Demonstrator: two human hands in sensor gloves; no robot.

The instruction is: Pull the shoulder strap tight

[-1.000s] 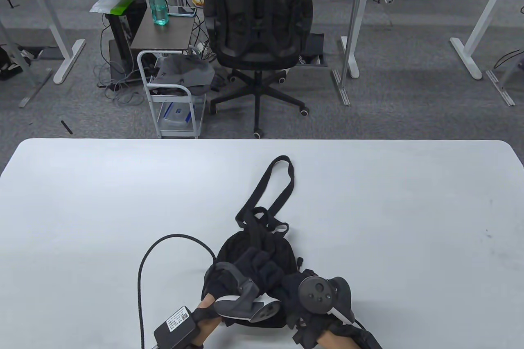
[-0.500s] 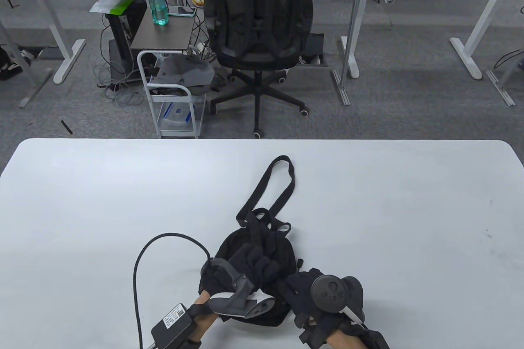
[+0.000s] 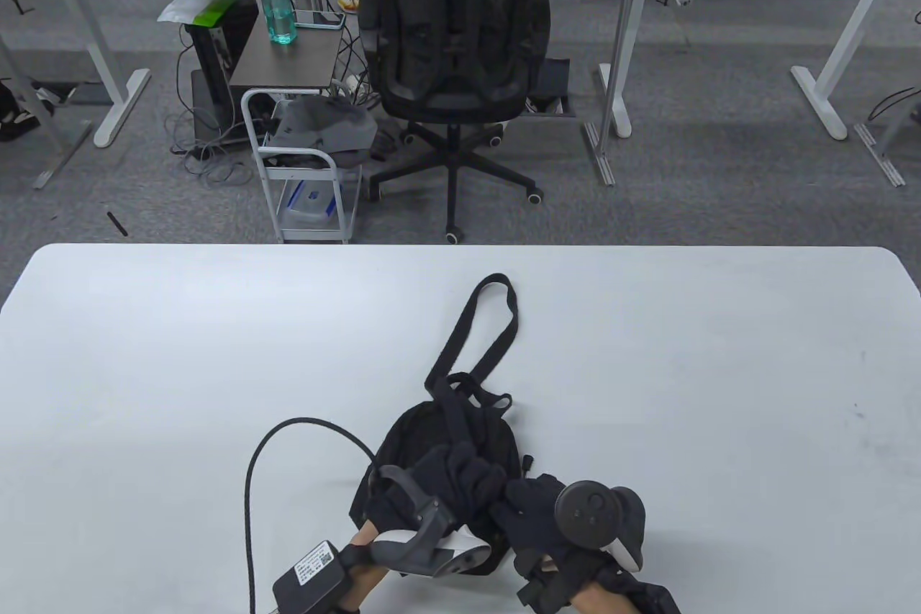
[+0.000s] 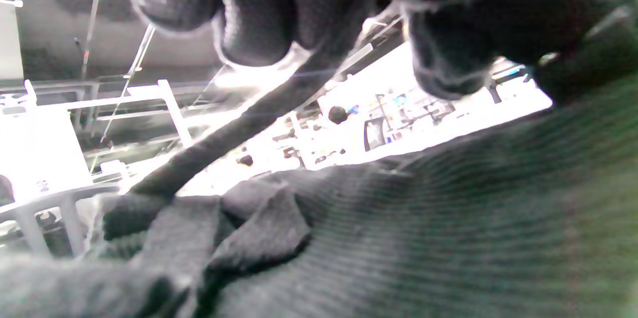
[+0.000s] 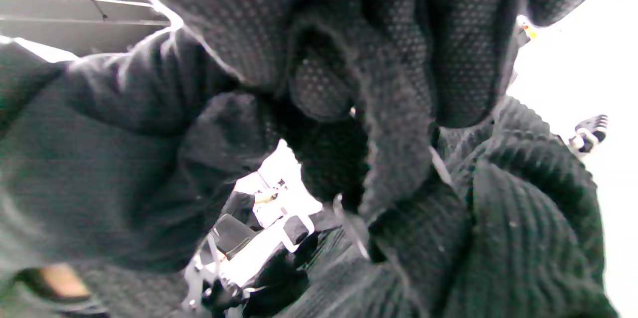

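A small black backpack [image 3: 432, 438] lies near the front edge of the white table [image 3: 719, 391]. Its long shoulder strap [image 3: 504, 312] loops away toward the far side. My left hand [image 3: 468, 477] lies on the pack with its fingers curled round a strap [image 4: 239, 131] that runs taut down to the pack's fabric [image 4: 423, 233]. My right hand [image 3: 529, 499] is at the pack's lower right, touching the left hand. Its fingers [image 5: 448, 59] pinch a narrow black strap tail [image 5: 394, 168] beside the ribbed fabric [image 5: 528, 208].
A black cable [image 3: 288, 427] arcs over the table left of the pack to a black box [image 3: 309, 571] on my left forearm. Beyond the table's far edge stand an office chair [image 3: 453, 52] and a white cart [image 3: 302, 160].
My right hand has drawn right and slightly toward me, away from the pack. The pack's top and the strap's lower end have shifted a little right. The left hand stays on the pack.
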